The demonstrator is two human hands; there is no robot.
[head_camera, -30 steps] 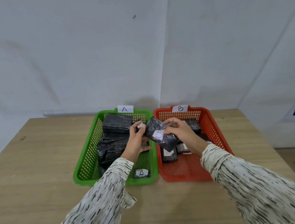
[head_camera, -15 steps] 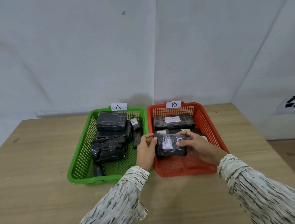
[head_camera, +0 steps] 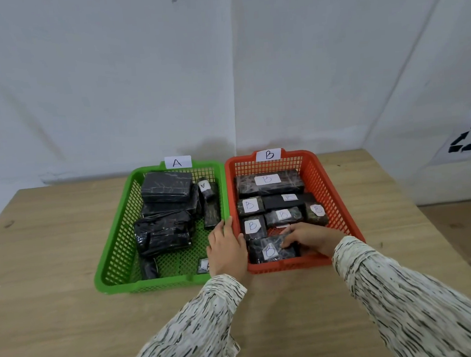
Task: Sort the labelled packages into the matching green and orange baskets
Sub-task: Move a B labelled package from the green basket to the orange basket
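Table (head_camera: pixel 53 277), pale wood, spreading under everything, backing onto a white wall (head_camera: pixel 108 75).

Green basket (head_camera: pixel 116 258) sitting on the table just left of the orange basket (head_camera: pixel 341 212), rims touching or nearly so; cannot tell which. Paper tag "A" (head_camera: pixel 178 162) standing on the green basket's far rim, paper tag "B" (head_camera: pixel 269 155) on the orange basket's far rim.

Inside the green basket: black wrapped packages lying stacked on the side away from the orange basket, biggest one (head_camera: pixel 167 186) on top at the far end; small roll marked "A" (head_camera: pixel 205 187) leaning nearer the orange basket.

Inside the orange basket: long package marked "B" (head_camera: pixel 268 182) lying across the far end, several smaller "B" packages lying in rows nearer the person.

Patterned sleeves (head_camera: pixel 407 305) reaching in from the near edge of the table toward the orange basket.

Left hand (head_camera: pixel 226 249) resting over the meeting rims of the two baskets, fingers curling loosely, gripping nothing visible.

Right hand (head_camera: pixel 309 237) lying inside the orange basket, fingertips pressing on the top of the nearest package (head_camera: pixel 271 251), which is lying flat at the basket's near left corner with its "B" label facing up. Fingers touching rather than wrapping around; whether actually gripping, cannot tell.
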